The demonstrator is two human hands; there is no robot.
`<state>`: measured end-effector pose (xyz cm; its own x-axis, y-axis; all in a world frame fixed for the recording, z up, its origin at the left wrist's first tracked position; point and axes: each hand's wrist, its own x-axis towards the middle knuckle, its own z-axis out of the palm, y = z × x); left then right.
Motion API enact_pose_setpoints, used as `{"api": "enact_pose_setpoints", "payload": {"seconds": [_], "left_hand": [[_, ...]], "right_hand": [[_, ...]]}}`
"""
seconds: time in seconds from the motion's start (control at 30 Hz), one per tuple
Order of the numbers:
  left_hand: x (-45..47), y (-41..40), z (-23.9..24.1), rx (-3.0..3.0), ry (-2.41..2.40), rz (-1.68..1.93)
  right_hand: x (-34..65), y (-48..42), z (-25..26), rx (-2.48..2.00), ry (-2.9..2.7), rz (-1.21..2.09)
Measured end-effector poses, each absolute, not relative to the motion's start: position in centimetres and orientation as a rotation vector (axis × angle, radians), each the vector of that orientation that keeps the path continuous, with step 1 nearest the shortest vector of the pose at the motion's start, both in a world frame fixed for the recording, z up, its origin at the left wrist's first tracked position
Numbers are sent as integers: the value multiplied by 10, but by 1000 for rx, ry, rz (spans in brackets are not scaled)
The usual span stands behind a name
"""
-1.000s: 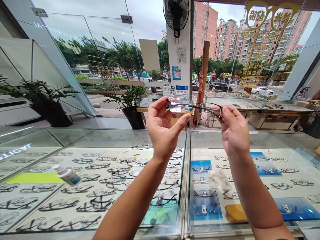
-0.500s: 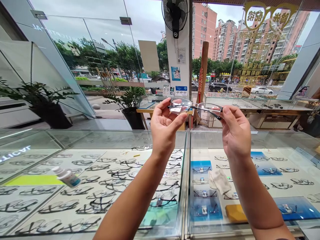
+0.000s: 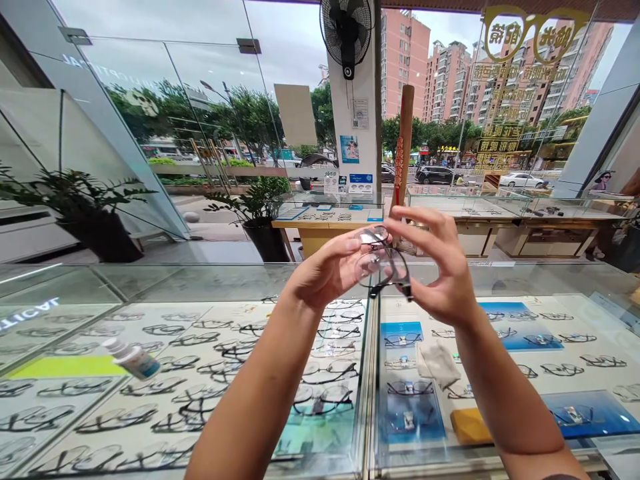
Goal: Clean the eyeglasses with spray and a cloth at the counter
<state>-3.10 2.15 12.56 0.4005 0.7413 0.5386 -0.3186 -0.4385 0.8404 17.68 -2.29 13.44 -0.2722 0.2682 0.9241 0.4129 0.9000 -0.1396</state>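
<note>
Glasses (image 3: 383, 263) with thin dark rims were up in the air in the middle, above the near glass cases (image 3: 371, 413). The left hand (image 3: 336, 264) pinched them by their left side, close to the lenses. The right hand (image 3: 440, 270) had its fingers spread apart around their right side; I can't tell if it touched them. If the left pinch got loose, the glasses might drop and hit the hard glass below. A fingertip sliding onto a lens might smudge it. If the right hand pushed too hard on an arm of the glasses, it might bend.
</note>
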Motion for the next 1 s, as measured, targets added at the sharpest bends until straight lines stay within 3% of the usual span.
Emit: {"api": "enact_pose_setpoints", "payload": {"seconds": [0.13,0.5,0.7,1.0], "left_hand": [[-30,27,116,1480,403,1122],[-19,32,113,1497,381,867],[-10,10,120,1887,874,1221],[2,-45,136,2283,1243,927]], "right_hand": [[175,-26,134,-523,-1891,-312],[177,-28,136,-544,-1769,-349],[192,-29,142,-696,-1615,-312],[184,-21,139,-1195,-1919,-94]]}}
